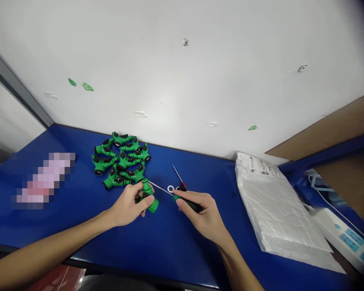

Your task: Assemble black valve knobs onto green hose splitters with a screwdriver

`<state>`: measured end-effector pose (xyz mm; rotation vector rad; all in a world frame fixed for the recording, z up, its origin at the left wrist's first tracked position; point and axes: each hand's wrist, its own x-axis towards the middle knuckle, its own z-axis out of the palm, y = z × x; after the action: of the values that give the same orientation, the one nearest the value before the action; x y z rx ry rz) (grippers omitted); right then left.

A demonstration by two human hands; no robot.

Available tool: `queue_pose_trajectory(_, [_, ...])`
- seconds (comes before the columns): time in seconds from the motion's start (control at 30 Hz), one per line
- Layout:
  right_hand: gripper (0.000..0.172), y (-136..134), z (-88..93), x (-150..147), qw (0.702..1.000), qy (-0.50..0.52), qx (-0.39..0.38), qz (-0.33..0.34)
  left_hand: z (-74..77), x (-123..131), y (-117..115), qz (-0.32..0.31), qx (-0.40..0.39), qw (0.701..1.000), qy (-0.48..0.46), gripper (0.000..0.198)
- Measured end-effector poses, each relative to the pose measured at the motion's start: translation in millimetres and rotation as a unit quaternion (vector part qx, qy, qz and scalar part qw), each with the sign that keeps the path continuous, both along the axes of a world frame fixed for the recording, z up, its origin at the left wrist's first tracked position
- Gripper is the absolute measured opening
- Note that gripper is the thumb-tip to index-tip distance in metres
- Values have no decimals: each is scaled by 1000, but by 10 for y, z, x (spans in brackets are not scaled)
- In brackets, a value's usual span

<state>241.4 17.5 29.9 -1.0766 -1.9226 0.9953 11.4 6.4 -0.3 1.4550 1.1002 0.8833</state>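
Observation:
Gripped in my left hand (130, 205) is a green hose splitter (152, 204) with black parts. My right hand (204, 212) is closed on the dark green handle of a screwdriver (186, 202). Its thin metal shaft points left, with the tip close to the upper part of the held splitter; whether they touch I cannot tell. Several similar green splitters (125, 161) lie grouped behind my left hand. A white ring (170, 188) and a second, red-handled screwdriver (178, 176) lie just behind my right hand, beside small black pieces partly hidden by my fingers.
A white plastic mailing bag (279, 210) lies at the right of the blue table (157, 246). Beyond it is a white power strip (342, 236) with a cable. A pixelated pinkish object (47, 182) is at the left. A white wall (170, 72) rises behind.

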Motion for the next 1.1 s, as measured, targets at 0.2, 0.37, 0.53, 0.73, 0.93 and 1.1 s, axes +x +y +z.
queue_pose_trajectory(0.2, [25,-12,13,-3,1000,-5,-10,1,-30,-29,7,-11,-1,999,33,33])
queue_pose_trajectory(0.37, [25,-26,60,2,1000,-24,-2,-1,-22,-42,-10,-15,41,991,128,32])
queue_pose_trajectory(0.53, [26,-113,82,-75,997,-63,46,-11,-3,12,-27,23,44,981,187,33])
queue_pose_trajectory(0.73, [29,-136,-33,-155,996,-53,77,-15,59,44,-22,24,14,977,211,32])
queue_pose_trajectory(0.93, [31,-122,-133,-166,999,-17,23,-28,86,12,-9,32,12,971,237,34])
queue_pose_trajectory(1.1, [31,-163,-152,-228,989,-57,135,-28,108,-10,6,21,9,971,237,35])
